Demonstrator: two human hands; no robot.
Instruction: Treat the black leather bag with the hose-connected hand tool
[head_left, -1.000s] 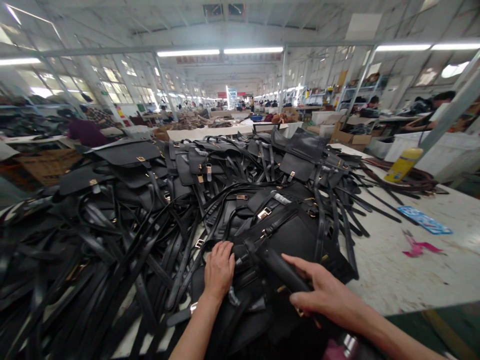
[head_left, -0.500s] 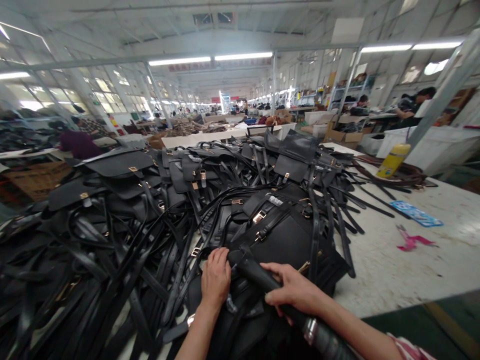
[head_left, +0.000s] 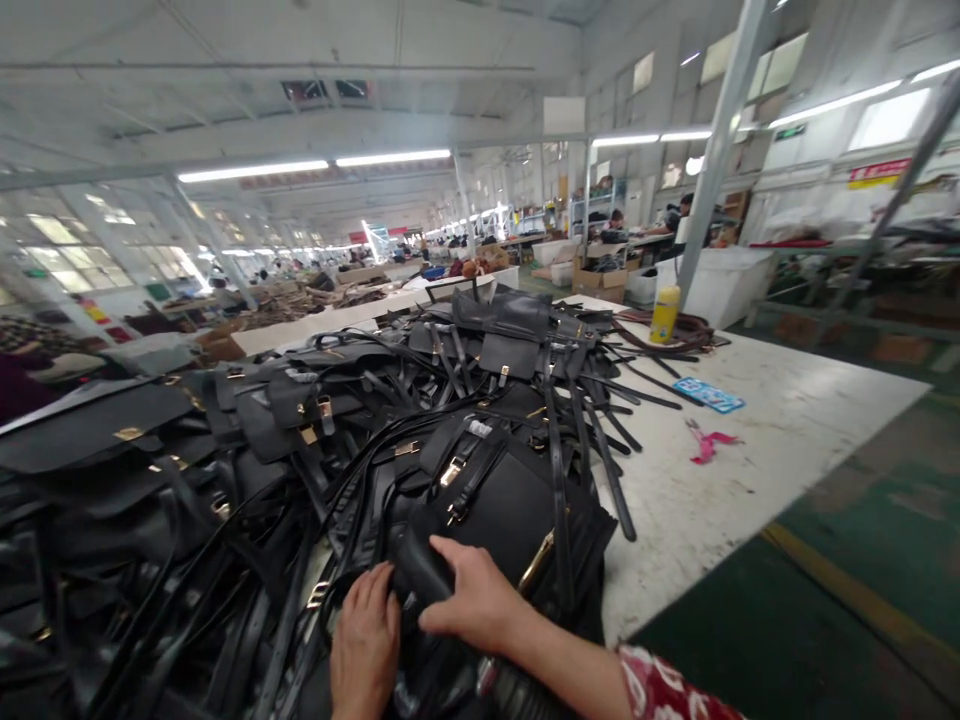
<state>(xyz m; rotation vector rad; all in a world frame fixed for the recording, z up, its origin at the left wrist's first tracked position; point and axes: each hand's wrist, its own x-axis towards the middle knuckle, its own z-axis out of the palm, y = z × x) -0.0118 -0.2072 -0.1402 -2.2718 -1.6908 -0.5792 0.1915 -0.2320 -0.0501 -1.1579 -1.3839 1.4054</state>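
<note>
The right hand [head_left: 480, 602] — grip wrapped round a black tool [head_left: 420, 560] — has moved nearer the left hand [head_left: 365, 635], whose grip is unclear.

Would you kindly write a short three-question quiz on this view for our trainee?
1. True or false: on the table, the pink item lies nearer the camera than the blue-and-white card.
2. Which hand grips the dark tubular object: A, left; B, right?
3. Fill in: the metal fitting on the black bag is ____-coloured.

Key: 1. True. 2. B, the right hand. 3. Gold.
</note>
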